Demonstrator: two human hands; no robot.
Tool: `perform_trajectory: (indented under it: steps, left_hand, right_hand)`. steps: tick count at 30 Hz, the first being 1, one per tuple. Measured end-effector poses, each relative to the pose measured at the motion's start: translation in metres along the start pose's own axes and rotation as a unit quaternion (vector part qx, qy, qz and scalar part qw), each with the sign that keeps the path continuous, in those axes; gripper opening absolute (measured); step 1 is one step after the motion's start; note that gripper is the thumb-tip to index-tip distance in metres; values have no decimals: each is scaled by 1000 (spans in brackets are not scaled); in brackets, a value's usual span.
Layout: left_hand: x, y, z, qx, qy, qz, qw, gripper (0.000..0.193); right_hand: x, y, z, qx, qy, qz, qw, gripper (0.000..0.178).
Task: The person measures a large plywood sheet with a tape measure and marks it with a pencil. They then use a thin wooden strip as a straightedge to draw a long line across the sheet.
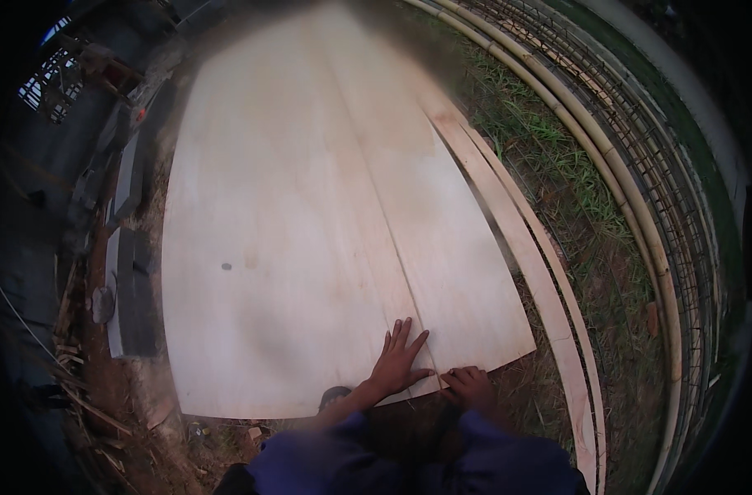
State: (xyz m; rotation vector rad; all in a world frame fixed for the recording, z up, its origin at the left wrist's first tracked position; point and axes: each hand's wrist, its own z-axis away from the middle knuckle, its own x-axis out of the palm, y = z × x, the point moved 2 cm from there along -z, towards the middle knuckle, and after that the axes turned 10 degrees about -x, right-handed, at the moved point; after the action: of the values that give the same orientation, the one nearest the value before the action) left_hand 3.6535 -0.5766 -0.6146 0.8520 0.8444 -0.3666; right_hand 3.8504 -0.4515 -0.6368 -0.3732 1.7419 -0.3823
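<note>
A large pale plywood sheet (285,206) spreads out in front of me, with a dark lengthwise line or seam running through it to the near edge. My left hand (398,363) lies on the wood at the near end of that line, fingers stretched and thumb pointing right. Just right of the line, my right hand (470,388) is at the near edge with its fingers bent and drawn together. Whatever it may grip is too small or hidden to make out. The tip of a dark shoe (335,396) shows beside my left wrist.
Two long narrow wooden strips (549,305) lie along the sheet's right side. Beyond them are grass (549,148), bamboo poles (615,161) and tied steel rebar (640,115). Grey blocks (132,297) and scrap wood (95,412) line the left side.
</note>
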Motion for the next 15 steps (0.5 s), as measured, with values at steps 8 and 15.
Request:
perform_trajectory:
  steps: [8, 15]
  left_hand:
    - [-5, -6, -12, -75, 56, -22, 995, 111]
    - [-3, -23, -11, -110, 82, -1, 991, 118]
  right_hand:
    - [-5, 1, 2, 6, -4, 0, 1000, 41]
    - [-14, -5, -7, 16, -5, -21, 1000, 44]
